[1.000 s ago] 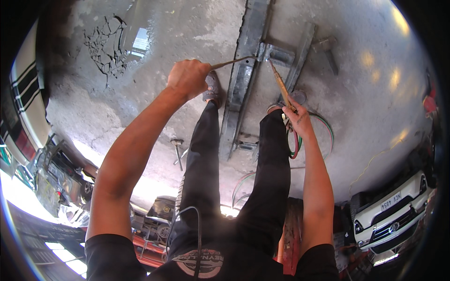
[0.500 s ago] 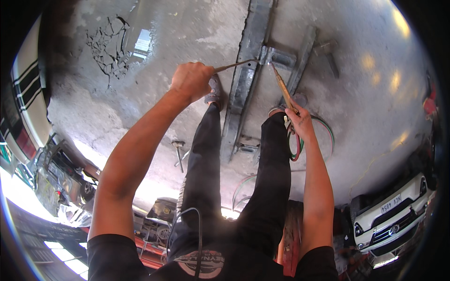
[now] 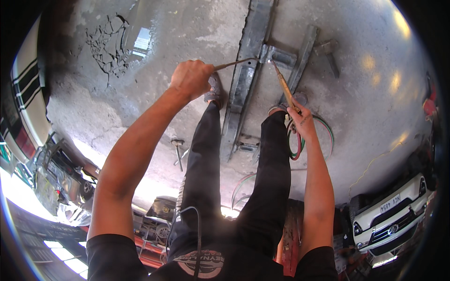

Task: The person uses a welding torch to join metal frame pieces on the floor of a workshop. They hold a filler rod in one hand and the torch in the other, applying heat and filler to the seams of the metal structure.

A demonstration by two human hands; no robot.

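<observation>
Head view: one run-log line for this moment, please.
left hand: grips thin rod | right hand: holds torch | both tips at metal frame joint | hoses by right foot

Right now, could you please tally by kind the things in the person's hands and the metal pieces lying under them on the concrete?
Thin rods: 1, the filler rod held in the left hand.
Torches: 1, the brass torch held in the right hand.
Hoses: 2, one red hose, one green hose.
Metal bars: 2, the long bar and shorter bar.
Total: 6.
</observation>
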